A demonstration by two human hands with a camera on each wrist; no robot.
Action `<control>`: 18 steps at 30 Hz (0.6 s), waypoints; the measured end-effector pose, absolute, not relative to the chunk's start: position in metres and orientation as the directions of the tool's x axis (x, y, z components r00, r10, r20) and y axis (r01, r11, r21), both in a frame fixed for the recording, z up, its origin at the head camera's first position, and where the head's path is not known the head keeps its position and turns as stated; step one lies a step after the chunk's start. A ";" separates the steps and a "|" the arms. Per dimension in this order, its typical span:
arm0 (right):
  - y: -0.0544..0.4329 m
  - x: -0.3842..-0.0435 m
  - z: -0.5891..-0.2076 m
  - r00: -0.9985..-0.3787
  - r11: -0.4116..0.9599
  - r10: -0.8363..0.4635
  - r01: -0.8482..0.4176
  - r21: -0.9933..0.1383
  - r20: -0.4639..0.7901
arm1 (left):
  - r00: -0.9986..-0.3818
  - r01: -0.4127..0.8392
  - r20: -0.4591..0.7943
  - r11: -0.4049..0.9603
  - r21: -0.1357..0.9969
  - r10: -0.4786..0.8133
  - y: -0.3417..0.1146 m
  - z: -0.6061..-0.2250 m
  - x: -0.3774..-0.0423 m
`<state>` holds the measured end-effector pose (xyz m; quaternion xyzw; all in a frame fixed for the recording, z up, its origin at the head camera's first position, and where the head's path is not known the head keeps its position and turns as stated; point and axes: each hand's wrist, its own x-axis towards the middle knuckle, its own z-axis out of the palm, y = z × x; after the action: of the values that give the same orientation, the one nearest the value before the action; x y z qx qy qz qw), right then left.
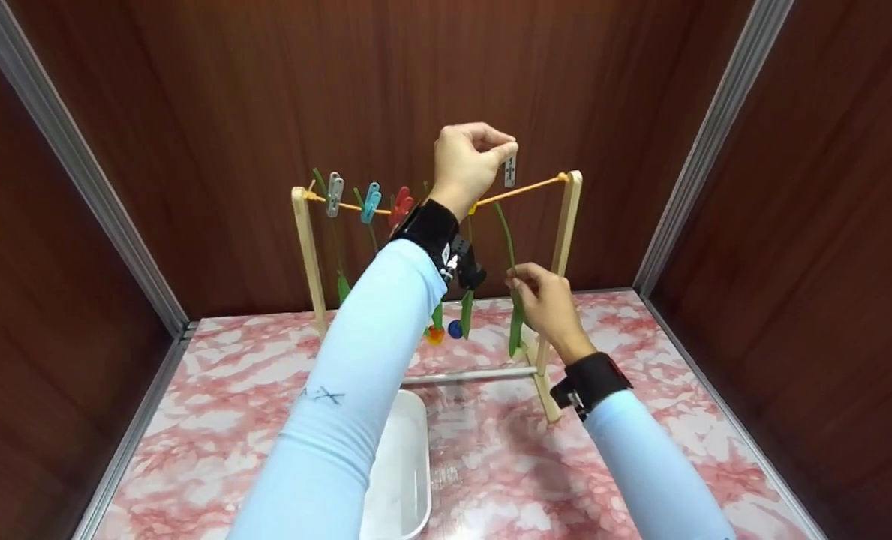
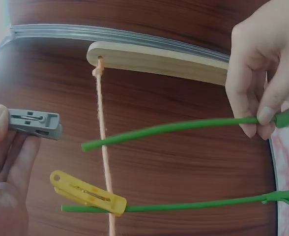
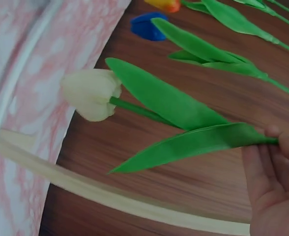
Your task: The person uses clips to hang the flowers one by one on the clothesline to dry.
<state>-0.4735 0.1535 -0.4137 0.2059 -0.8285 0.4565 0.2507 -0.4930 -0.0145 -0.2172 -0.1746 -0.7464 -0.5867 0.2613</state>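
Note:
Above the orange string (image 1: 524, 188), my left hand (image 1: 470, 159) pinches a grey clothespin (image 2: 34, 122) by its handle end. Lower right, my right hand (image 1: 554, 304) pinches the green stem of a white artificial tulip (image 3: 91, 93), whose bloom hangs downward with two long leaves. The bare stem end (image 2: 149, 132) crosses the string and sticks up a little past it. Beside it, a yellow clothespin (image 2: 88, 192) clips another stem to the string; a blue bloom (image 3: 148, 27) hangs in that neighbouring place. Part of the string is hidden behind my left forearm.
A wooden stand (image 1: 567, 225) holds the string between two posts. Grey (image 1: 334, 195), light blue (image 1: 370, 202) and red (image 1: 400, 204) clothespins clip more stems at left. A white tray (image 1: 420, 465) lies on the marbled pink table (image 1: 491, 457), partly under my left sleeve.

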 end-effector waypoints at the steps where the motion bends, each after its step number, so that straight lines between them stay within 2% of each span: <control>1: 0.152 -0.474 -0.412 -0.798 0.501 -0.103 -0.558 -0.662 0.594 | -0.807 0.557 0.589 0.278 0.783 -0.045 -0.014 -0.217 -0.495; 6: 0.144 -0.477 -0.404 -0.815 0.506 -0.100 -0.536 -0.676 0.571 | -0.840 0.494 0.541 0.353 0.795 -0.041 -0.012 -0.219 -0.501; 12: 0.141 -0.482 -0.398 -0.836 0.515 -0.092 -0.504 -0.693 0.540 | -0.871 0.447 0.489 0.352 0.822 -0.036 -0.010 -0.224 -0.508; 18: 0.144 -0.486 -0.394 -0.833 0.521 -0.084 -0.504 -0.689 0.546 | -0.871 0.428 0.488 0.399 0.811 -0.059 -0.007 -0.229 -0.511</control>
<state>-0.4861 0.1441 -0.3938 0.1748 -0.8413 0.4570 0.2296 -0.5108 -0.0072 -0.2285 -0.1145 -0.8050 -0.5361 0.2270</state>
